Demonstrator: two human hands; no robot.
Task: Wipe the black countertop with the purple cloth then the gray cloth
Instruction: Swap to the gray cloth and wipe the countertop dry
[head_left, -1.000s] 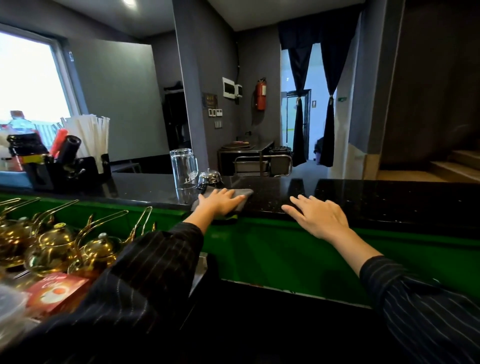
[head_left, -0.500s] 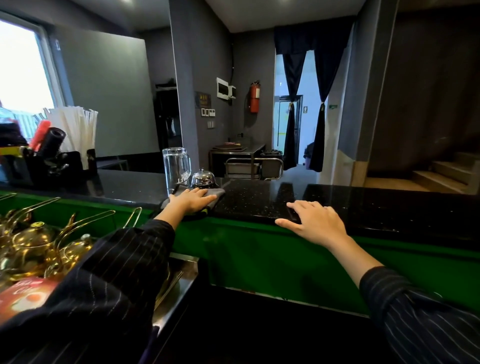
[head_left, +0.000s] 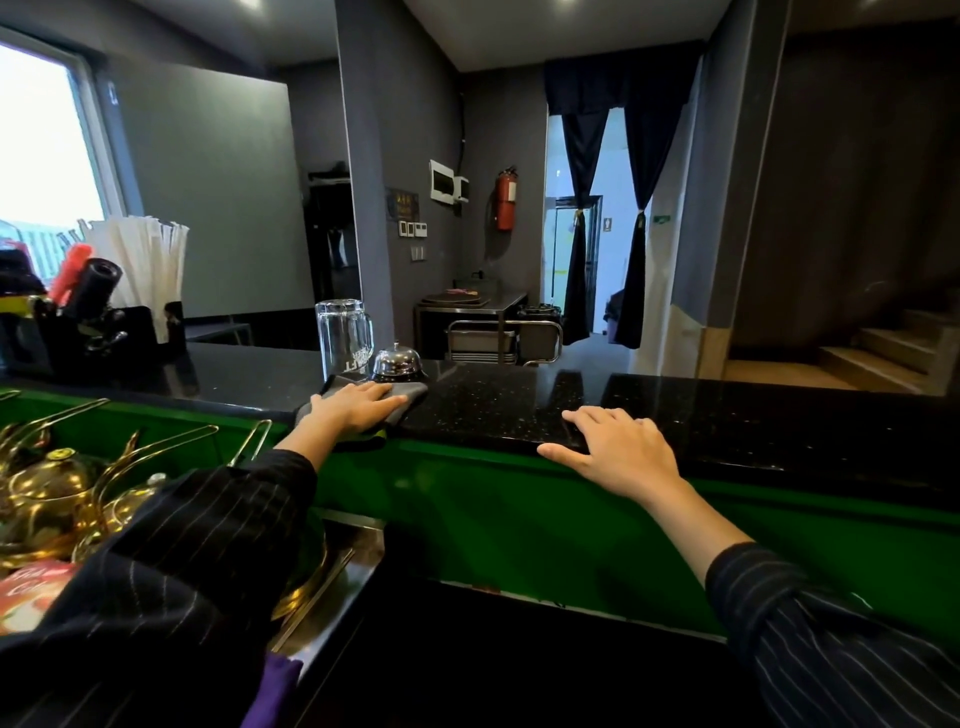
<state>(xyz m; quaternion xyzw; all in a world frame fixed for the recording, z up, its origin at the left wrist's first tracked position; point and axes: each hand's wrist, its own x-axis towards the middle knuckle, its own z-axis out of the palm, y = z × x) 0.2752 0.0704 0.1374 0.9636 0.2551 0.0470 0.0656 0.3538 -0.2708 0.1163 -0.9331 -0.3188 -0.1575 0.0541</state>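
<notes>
The black countertop (head_left: 498, 405) is a glossy speckled slab that runs across the view above a green front panel. My left hand (head_left: 358, 405) lies flat on the gray cloth (head_left: 413, 391) and presses it onto the counter's near edge, just in front of a glass mug and a bell. My right hand (head_left: 615, 449) rests palm down on the counter's front edge, fingers spread, holding nothing. A piece of purple cloth (head_left: 272, 691) shows at the bottom, under my left sleeve.
An upturned glass mug (head_left: 344, 336) and a chrome service bell (head_left: 397, 361) stand right behind the cloth. A black caddy (head_left: 93, 332) with straws sits at the far left of the counter. Brass pots (head_left: 57, 488) fill the lower shelf on the left.
My left hand has slid the gray cloth leftward along the counter's edge, up to the mug and bell. My right hand stays planted on the edge.
</notes>
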